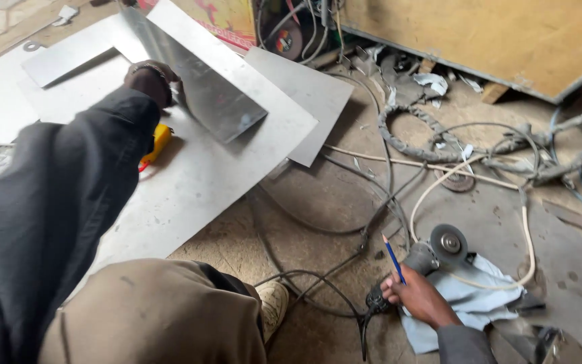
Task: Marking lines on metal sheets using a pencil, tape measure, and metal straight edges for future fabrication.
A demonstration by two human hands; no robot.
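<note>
At the upper left, the left hand (151, 81) is closed on the edge of a tilted metal sheet (197, 81), lifted off the large sheet (203, 175) lying on the dirt floor (331, 202); a yellow tool (158, 143) lies beside it. Lower right, the right hand (417, 296), pinching a blue pencil (393, 259), grips an angle grinder (432, 255) resting on a pale cloth (479, 303) among cables (345, 222). This looks like positioning the sheet before cutting, which calls for laying it flat and steady.
</note>
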